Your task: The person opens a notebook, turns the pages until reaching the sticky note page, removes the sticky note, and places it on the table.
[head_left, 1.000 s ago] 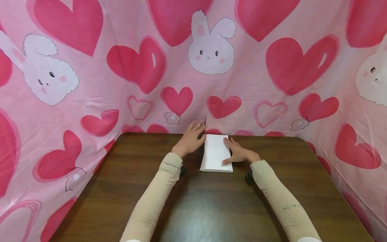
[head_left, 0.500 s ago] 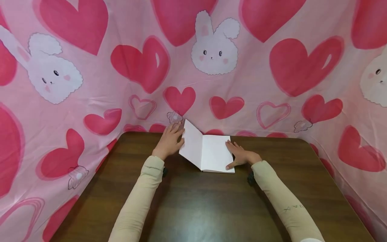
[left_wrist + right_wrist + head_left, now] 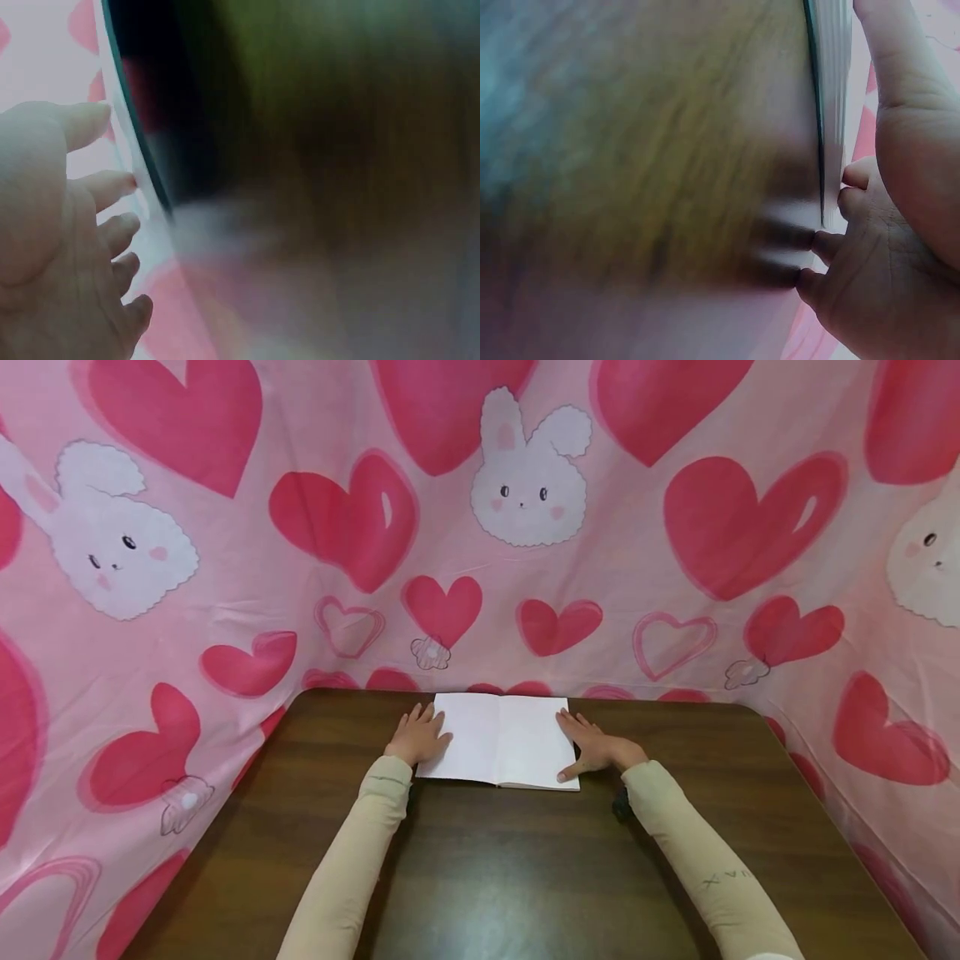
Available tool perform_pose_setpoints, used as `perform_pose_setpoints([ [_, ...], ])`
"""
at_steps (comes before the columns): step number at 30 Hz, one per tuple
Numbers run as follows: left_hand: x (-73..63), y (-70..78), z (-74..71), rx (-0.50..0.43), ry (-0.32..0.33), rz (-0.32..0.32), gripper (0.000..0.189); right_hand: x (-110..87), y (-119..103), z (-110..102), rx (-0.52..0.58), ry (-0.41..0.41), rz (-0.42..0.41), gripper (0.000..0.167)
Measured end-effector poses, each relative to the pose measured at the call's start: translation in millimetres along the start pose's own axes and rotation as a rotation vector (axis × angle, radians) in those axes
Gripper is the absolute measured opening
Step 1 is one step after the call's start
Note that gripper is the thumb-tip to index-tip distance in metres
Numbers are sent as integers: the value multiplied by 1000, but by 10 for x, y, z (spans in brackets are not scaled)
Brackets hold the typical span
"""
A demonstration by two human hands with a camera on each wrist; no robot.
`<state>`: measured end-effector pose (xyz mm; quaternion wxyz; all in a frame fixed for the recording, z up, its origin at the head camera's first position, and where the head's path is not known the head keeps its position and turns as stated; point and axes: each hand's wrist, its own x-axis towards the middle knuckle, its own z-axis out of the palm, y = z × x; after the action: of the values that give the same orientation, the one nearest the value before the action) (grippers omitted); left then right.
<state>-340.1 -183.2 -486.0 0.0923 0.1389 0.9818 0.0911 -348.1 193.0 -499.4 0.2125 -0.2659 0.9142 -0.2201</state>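
A notebook with blank white pages lies open and flat near the far edge of the table. My left hand rests at its left edge, fingers spread and thumb over the page. On the opposite side, my right hand touches the right edge, its thumb on the lower right corner. The left wrist view shows the left hand with fingers extended along the thin, dark-edged cover. In the right wrist view, the thicker stack of pages of the notebook sits beside the right hand, several fingertips reaching the tabletop.
The dark brown wooden table has a glossy patch in front of the notebook. A pink cloth backdrop with hearts and rabbits hangs behind the table and along both sides.
My left hand has swung the cover side leftward and down, so the notebook has gone from shut-looking, to half raised, to lying flat. The right hand has stayed at the right edge.
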Motion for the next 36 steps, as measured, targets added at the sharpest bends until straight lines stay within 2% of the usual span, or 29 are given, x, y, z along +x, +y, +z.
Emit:
perform_pose_setpoints([
  [5,159,218,139,-87,-49,82,67,-3,4,17,3,17,2,127],
  [7,183,335,156,-124,-57,126,66,-3,6,21,2,18,4,127],
  [10,227,458,190,-162,-77,150,67,-1,14,24,3,19,4,127],
  [14,269,527,219,-178,-106,123,69,-10,8,18,3,15,5,127],
  [21,323,557,290,-132,-178,65,70,-19,-6,-21,5,-6,0,127],
  [27,301,614,275,-155,-161,60,68,-23,15,-55,-2,-9,-17,128],
  [36,316,667,280,-166,-177,35,68,-51,45,-46,19,-10,-34,127],
])
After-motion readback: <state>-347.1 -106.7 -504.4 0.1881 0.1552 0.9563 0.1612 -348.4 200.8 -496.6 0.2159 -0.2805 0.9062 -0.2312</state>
